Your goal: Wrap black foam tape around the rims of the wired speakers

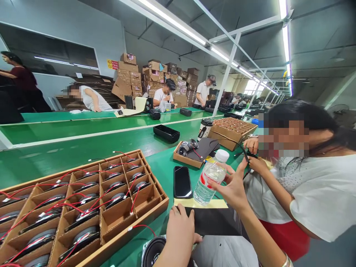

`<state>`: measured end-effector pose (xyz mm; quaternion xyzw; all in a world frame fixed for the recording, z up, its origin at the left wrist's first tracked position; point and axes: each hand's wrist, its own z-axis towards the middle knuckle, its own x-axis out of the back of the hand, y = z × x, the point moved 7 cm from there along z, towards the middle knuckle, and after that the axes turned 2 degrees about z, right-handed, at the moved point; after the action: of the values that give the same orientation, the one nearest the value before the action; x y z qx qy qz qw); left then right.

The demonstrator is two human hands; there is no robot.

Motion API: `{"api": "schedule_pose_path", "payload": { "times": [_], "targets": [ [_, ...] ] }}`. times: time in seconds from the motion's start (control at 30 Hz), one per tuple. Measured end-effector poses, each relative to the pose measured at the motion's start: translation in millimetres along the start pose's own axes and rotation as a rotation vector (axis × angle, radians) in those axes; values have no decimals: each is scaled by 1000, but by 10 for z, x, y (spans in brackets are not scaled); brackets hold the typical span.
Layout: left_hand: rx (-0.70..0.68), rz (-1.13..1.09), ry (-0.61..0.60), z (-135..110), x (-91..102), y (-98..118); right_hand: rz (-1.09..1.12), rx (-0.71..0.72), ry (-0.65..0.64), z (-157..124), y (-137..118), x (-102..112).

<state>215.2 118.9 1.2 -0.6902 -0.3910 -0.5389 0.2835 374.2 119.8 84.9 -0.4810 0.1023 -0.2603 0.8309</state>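
My right hand is closed round a clear plastic water bottle with a white cap and red print, which leans to the right. Under the bottle's base are a pale yellow sheet and a black sheet. My left hand grips the left edge of the black sheet, fingers on top. Beside my left wrist is a round black speaker, partly hidden by the forearm. A black phone lies just left of the bottle.
A divided cardboard tray of wired speakers fills the left. Beyond the phone are a small carton with speakers, a paper cup and a black casing. A co-worker sits close on the right, handling a black strip.
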Motion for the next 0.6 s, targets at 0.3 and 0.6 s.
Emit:
{"api": "schedule_pose_path", "payload": {
  "times": [0.3,0.6],
  "targets": [
    [6,-2,148,-109,-45,9,-100,40,-2,-35,20,-58],
    [-22,-27,109,-159,-158,42,17,85,10,-164,-296,-162]
  ]
}}
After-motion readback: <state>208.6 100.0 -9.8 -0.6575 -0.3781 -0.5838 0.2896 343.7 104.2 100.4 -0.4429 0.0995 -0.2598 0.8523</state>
